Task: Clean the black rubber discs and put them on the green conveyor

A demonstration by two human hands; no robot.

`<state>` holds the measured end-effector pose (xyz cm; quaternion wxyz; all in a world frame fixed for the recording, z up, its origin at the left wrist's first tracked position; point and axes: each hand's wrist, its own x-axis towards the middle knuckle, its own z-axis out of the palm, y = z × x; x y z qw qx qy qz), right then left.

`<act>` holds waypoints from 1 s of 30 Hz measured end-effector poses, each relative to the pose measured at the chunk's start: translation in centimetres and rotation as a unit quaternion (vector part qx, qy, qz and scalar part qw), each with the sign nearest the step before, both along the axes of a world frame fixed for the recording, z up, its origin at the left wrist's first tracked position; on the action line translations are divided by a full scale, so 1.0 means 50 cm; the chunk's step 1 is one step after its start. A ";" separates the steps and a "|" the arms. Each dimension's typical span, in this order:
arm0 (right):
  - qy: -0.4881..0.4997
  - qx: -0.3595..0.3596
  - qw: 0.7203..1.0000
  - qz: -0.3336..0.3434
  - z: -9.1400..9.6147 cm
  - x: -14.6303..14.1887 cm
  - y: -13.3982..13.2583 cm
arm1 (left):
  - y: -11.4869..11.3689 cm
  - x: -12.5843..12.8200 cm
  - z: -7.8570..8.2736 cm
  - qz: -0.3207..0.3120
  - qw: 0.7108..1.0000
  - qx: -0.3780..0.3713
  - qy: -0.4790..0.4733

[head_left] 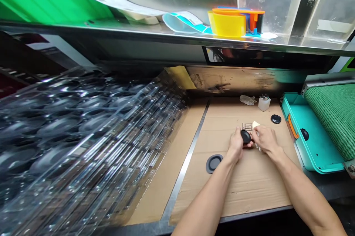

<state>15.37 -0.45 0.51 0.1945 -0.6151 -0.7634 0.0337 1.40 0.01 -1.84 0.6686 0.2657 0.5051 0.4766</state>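
My left hand (235,142) is closed on a small round black part (245,136), held above the cardboard sheet (205,188). Close beside it, my right hand (264,138) pinches a pale cream piece (255,124), perhaps a cloth or pad, at the black part's right edge. A bit of white shows under the right fingers, too small to name. To the left of my left forearm lies a dark grey ring-shaped disc (214,164). Another round black part (276,119) rests beyond my right hand.
Stacked clear plastic trays (111,143) with round dark parts fill the left. A teal bin (318,154) holding a black part stands right, beside a green conveyor belt (332,114). A small translucent bottle (264,103) stands behind. Tape rolls (227,23) sit on the metal shelf (138,30) overhead.
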 end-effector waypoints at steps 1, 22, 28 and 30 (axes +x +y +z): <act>0.001 -0.004 1.000 -0.022 0.009 0.009 0.001 | 0.004 -0.008 0.009 0.000 0.997 -0.036 -0.067; -0.150 -0.254 0.946 -0.137 0.063 0.131 0.026 | 0.014 -0.052 0.049 -0.060 0.944 -0.150 -0.287; -0.079 -0.066 0.993 -0.050 0.026 0.100 0.024 | 0.011 -0.052 0.043 -0.097 0.948 -0.103 -0.286; -0.049 -0.029 0.998 0.001 0.001 0.076 0.026 | 0.011 -0.051 0.041 -0.095 0.954 -0.083 -0.272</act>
